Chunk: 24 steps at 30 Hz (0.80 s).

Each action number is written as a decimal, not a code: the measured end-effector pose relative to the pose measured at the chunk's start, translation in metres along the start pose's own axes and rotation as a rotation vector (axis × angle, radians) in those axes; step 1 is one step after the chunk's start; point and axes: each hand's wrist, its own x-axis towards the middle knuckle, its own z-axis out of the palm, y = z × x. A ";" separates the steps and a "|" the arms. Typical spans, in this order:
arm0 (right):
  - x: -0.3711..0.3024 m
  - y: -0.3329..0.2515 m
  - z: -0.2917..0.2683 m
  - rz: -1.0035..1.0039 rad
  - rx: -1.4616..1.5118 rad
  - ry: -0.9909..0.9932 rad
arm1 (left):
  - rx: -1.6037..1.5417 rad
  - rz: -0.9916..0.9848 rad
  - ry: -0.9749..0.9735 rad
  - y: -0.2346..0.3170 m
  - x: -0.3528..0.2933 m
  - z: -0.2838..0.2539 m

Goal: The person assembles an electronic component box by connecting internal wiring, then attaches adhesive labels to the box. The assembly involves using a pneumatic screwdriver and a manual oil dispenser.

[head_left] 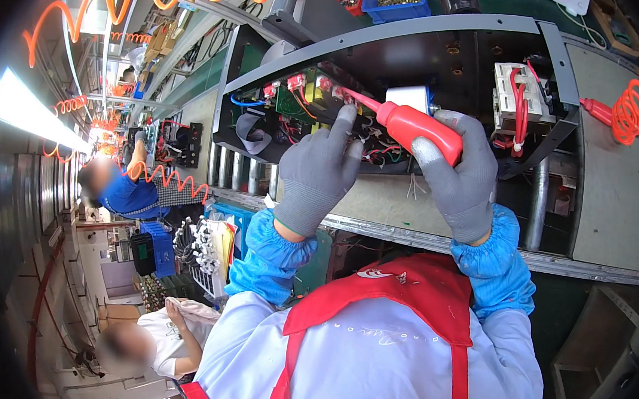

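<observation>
My right hand point(462, 177), in a grey glove, is closed around a red squeeze bottle point(422, 131). The bottle tilts so that its long thin nozzle points left into a dark grey metal case point(415, 28). At the nozzle's tip are a green circuit board point(291, 105) with red and yellow parts and thin wires. My left hand point(318, 168), gloved too, reaches over the case's near edge with index finger and thumb stretched out, close below the nozzle. Its fingertips partly cover the wiring, so contact cannot be made out. A grey ribbon cable point(252, 134) hangs left of that hand.
White electrical blocks point(513, 98) with red wires sit at the case's right end. The case lies over metal rollers point(539, 198). An orange coiled air hose point(634, 112) is at right; a blue bin point(396, 1) of small hardware stands behind. Two people point(136, 192) are at left.
</observation>
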 end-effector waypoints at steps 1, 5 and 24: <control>0.000 0.000 0.000 0.016 -0.007 -0.001 | 0.000 0.005 -0.002 -0.001 0.000 0.000; 0.001 0.004 0.000 0.014 -0.034 -0.022 | 0.006 0.030 -0.003 -0.003 0.001 0.000; 0.007 -0.006 -0.004 -0.163 -0.204 -0.094 | 0.055 0.034 -0.033 -0.011 -0.002 -0.002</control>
